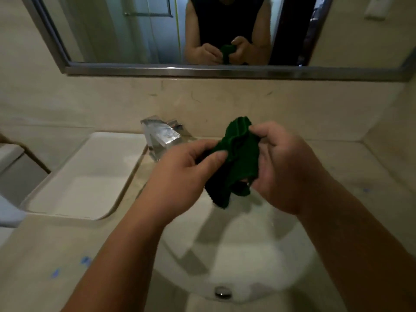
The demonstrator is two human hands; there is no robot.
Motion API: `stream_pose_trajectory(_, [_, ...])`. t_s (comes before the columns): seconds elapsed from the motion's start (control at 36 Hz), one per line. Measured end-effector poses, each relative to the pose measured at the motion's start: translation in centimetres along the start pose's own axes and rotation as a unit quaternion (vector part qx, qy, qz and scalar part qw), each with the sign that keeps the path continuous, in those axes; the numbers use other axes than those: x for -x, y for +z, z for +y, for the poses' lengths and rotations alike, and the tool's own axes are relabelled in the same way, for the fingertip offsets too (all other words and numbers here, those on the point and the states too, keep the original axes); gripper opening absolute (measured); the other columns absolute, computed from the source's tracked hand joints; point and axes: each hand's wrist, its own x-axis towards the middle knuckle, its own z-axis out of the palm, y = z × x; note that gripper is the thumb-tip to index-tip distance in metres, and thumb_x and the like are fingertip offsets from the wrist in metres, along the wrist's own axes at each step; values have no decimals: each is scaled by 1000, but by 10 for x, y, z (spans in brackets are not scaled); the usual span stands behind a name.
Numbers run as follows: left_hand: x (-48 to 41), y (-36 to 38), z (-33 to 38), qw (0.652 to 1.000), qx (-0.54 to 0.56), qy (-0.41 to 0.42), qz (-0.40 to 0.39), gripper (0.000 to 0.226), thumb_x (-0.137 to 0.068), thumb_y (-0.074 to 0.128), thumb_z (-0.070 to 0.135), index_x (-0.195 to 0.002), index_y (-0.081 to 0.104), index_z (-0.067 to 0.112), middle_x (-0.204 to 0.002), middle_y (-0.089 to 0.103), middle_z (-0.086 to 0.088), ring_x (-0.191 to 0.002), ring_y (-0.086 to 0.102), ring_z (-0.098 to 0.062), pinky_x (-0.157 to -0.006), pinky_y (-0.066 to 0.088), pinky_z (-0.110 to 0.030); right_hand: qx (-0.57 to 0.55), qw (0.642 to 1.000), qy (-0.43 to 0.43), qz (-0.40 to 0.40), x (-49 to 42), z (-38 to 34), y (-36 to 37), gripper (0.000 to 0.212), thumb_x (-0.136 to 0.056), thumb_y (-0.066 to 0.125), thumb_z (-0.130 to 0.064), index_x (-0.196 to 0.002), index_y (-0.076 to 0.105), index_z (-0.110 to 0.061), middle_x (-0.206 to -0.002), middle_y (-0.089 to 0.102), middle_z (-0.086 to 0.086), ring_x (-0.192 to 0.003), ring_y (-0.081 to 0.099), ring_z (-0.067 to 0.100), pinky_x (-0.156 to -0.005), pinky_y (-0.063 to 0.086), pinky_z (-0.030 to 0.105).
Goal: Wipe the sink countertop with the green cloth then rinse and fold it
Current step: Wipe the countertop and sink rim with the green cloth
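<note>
A beige stone countertop [45,244] filled the lower view, running back to a matching wall under a metal-framed mirror [157,70]. Set into the counter was a white oval sink basin [247,255], its chrome drain [222,292] near the bottom edge. To the left of the basin sat a shallow white rectangular tray [90,176] or raised insert; the soft focus left its nature unclear. A chrome faucet [162,136] stood at the back, between tray and basin.

Both forearms reached in over the basin. The left hand [182,176] pinched the near-left part of the green cloth [238,161] between thumb and fingers, closed tight on the fabric. The right hand [281,163] gripped the cloth's upper right edge with its fingertips, fingers curled onto it. The cloth hung bunched and crumpled between the two hands, held in the air above the basin, just right of the faucet, its lower corner drooping toward the bowl.
</note>
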Motion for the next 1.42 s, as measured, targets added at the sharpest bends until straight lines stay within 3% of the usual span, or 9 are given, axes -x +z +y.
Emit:
stream_pose_trajectory(0.14, [23,20,3,997,66,0,27,23,-109,57,26,-109,80,24,-96,83,2,-95,78,-15,-81,60,-35,109,988,-96,62,38,3,-34,41,-93,61,-15,-128,64,7,-126,72,29,-120,69,46,-106,54,56])
stream_pose_trajectory(0.31, [68,29,23,995,80,-5,65,30,-108,54,35,-101,80,23,-98,81,-5,-99,77,-26,-92,62,-54,271,942,-151,126,112,8,-54,15,-98,63,-5,-107,72,3,-93,72,21,-88,69,32,-63,57,31])
stream_pose_trajectory(0.5, [128,51,63,985,135,-105,6,38,-108,50,51,-107,78,25,-98,81,-10,-96,78,-32,-89,63,-60,259,947,-123,147,174,28,-73,23,-105,60,-14,-119,70,1,-111,79,22,-106,76,34,-84,64,49])
stream_pose_trajectory(0.61, [147,64,80,939,226,-236,-109,55,-100,60,58,-123,73,10,-112,79,-22,-101,77,-38,-88,64,-52,266,935,-124,201,192,41,-89,25,-107,56,-16,-121,70,-1,-114,77,24,-91,75,31,-68,64,40])
stream_pose_trajectory(0.81, [155,94,109,914,290,-241,-151,32,-103,61,33,-116,75,7,-104,82,-14,-84,78,-28,-77,61,-38,308,920,-76,230,219,65,-112,22,-108,53,-13,-110,74,-8,-99,80,16,-81,78,25,-57,61,34])
stream_pose_trajectory(0.94, [147,114,119,916,297,-210,-168,34,-105,60,24,-125,70,-2,-121,76,-24,-101,74,-31,-86,63,-38,202,959,-12,200,223,80,-120,31,-110,45,-21,-129,66,-8,-104,81,19,-83,78,33,-64,62,41])
stream_pose_trajectory(1.08, [136,123,122,949,230,-141,-163,34,-105,61,24,-122,68,-5,-118,73,-33,-105,75,-43,-98,60,-54,-14,992,50,118,225,94,-138,84,-93,49,-78,-144,54,-11,-128,71,29,-103,75,46,-95,58,63])
stream_pose_trajectory(1.25, [128,124,131,979,138,-74,-132,31,-109,56,26,-112,69,-2,-73,69,-12,-55,65,-18,-48,49,-27,-80,995,19,49,233,100,-135,117,-77,36,-98,-146,55,-5,-134,68,30,-120,67,50,-100,53,62])
stream_pose_trajectory(1.42, [119,131,129,987,125,-58,-80,28,-108,55,28,-105,74,9,-83,72,-18,-65,68,-25,-56,53,-33,-95,993,-46,48,240,98,-128,88,-88,48,-81,-141,66,-13,-140,68,21,-123,68,40,-98,54,51])
